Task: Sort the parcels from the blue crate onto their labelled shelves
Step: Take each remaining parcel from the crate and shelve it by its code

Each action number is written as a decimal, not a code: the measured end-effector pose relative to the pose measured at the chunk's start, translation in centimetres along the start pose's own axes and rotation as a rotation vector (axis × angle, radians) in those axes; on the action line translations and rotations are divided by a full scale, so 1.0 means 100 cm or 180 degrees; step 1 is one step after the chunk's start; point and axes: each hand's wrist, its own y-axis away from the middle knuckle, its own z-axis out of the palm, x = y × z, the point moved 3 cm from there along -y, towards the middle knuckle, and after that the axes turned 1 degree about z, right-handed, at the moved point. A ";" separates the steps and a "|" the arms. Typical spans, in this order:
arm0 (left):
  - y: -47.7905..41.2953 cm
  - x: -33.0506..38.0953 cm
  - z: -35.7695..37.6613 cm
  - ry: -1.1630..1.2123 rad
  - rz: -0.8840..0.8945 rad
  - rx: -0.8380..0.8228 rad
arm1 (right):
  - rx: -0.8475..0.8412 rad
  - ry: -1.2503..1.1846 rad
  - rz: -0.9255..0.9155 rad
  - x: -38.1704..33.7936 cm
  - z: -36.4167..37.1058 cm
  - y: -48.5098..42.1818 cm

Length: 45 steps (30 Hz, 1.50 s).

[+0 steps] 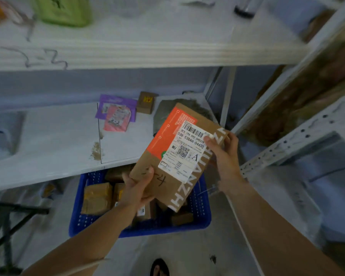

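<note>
Up over the crate (199, 222), a brown box (179, 156) held tilted between both hands. Left hand (136, 189) clamped on the lower left corner, thumb across the top face beside a handwritten mark. Right hand (225, 154) gripping the upper right edge, thumb pressed on the white label (185, 151). Orange panel (168, 134) along the box's upper left side; white block lettering down the right edge. Label printed with a barcode, a QR code and a large letter A.

Below, blue crate on the floor, partly tucked under the lower shelf (48, 148), loaded with several brown taped parcels (97, 198); exact count hard to tell.

On the lower shelf behind the box: a purple mailer (116, 103) with a pink packet (118, 120) lying on it, a small brown carton (146, 102) just beside them, and a grey bag (163, 114) partly hidden by the box. Brownish stain near the shelf's front seam.

Upper shelf (147, 54) front edge scrawled with marker writing at the left, too blurred to read for certain. Green pouch (66, 10) on top of it.

Perforated shelf upright (287, 150) just to the right of the right hand. Black sandal (159, 267) at the bottom edge.
</note>
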 end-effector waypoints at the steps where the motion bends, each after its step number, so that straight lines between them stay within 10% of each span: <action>1: 0.011 0.014 0.001 0.0013 0.0098 -0.0091 | -0.0003 0.0012 -0.0103 -0.022 0.004 0.008; 26: 0.476 0.440 0.175 0.0155 0.2687 -0.2858 | 0.0344 0.1929 -0.2914 -0.553 0.038 0.354; 30: 0.540 0.465 0.195 -0.0665 0.3451 -0.3018 | 0.0703 0.2255 -0.3233 -0.600 0.007 0.400; 35: 0.613 0.477 0.237 -0.1797 0.5142 -0.1931 | 0.1203 0.2151 -0.3719 -0.638 -0.049 0.469; 45: 0.782 0.389 0.306 -0.0948 0.5957 -0.2747 | 0.2760 0.2979 -0.4130 -0.680 -0.178 0.646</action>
